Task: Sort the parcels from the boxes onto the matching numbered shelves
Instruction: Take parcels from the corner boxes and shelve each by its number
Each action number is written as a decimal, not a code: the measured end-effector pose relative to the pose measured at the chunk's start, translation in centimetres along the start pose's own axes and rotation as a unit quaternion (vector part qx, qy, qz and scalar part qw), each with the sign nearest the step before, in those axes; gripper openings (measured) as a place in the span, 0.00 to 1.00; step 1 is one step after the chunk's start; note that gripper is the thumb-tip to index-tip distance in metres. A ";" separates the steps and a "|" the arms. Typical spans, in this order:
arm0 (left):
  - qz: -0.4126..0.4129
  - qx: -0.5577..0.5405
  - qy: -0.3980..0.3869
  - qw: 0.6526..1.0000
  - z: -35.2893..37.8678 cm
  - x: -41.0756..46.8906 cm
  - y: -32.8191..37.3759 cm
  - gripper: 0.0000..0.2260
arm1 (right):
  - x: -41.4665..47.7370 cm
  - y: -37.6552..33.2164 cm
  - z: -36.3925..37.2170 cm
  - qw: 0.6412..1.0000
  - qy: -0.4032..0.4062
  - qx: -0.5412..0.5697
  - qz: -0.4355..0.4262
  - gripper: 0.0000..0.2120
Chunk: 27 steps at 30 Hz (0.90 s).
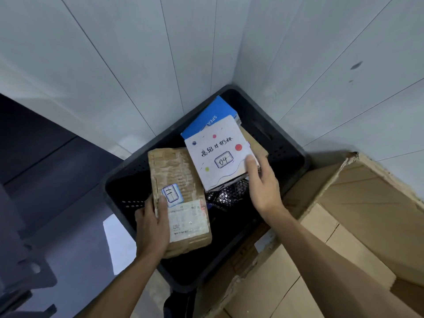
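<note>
One black plastic crate (288, 143) is wedged into a wall corner (232, 65). Over it, one oblong, tape-wrapped brown parcel (177, 177) is gripped along its near edge by the left hand (153, 229), thumb on top; one flat, square white parcel (213, 154) marked 04 is pinched by the right hand (263, 183).

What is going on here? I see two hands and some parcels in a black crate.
A person is taking parcels out of a black plastic crate that stands in a corner. The left hand grips a brown taped parcel; the number on its sticker is not legible. The right hand pinches the edge of a white box marked 04, which lies on a blue box. No shelf is in view.
</note>
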<state>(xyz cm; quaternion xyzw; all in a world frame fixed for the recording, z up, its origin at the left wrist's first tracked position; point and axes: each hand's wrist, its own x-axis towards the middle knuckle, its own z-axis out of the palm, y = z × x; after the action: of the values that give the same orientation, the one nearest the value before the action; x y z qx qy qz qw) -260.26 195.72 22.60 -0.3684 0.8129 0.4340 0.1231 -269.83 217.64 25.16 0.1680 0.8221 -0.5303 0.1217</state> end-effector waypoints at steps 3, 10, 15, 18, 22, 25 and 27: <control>0.003 0.007 -0.020 1.000 0.4 0.9 -1.0 0.28 | -0.2 0.4 0.0 1.000 0.006 -0.005 -0.007 0.25; 0.010 0.016 -0.033 0.999 0.7 2.2 -1.5 0.25 | -0.7 0.4 0.4 0.996 -0.002 -0.064 -0.056 0.33; 0.019 -0.005 -0.041 0.999 1.4 3.4 -1.4 0.24 | -0.6 0.9 0.4 0.992 -0.021 -0.094 -0.078 0.27; 0.017 -0.063 -0.087 0.994 1.6 3.3 -2.3 0.34 | -0.7 1.1 0.3 0.993 -0.027 -0.093 -0.074 0.28; 0.066 -0.061 -0.155 0.984 1.7 2.7 -2.6 0.54 | -0.6 1.1 0.3 0.993 -0.018 -0.089 -0.073 0.26; 0.107 -0.040 -0.196 0.974 1.5 3.3 -3.5 0.66 | -0.6 1.1 0.4 0.993 -0.017 -0.092 -0.073 0.27; 0.131 -0.016 -0.234 0.963 1.1 3.5 -4.0 0.69 | -0.6 1.3 0.4 0.993 -0.016 -0.093 -0.068 0.27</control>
<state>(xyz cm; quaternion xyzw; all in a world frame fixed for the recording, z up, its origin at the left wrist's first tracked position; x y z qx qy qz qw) -260.02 193.49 17.67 -0.1488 0.7957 0.5330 0.2463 -268.75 217.72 24.13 0.0908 0.8753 -0.4613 0.1136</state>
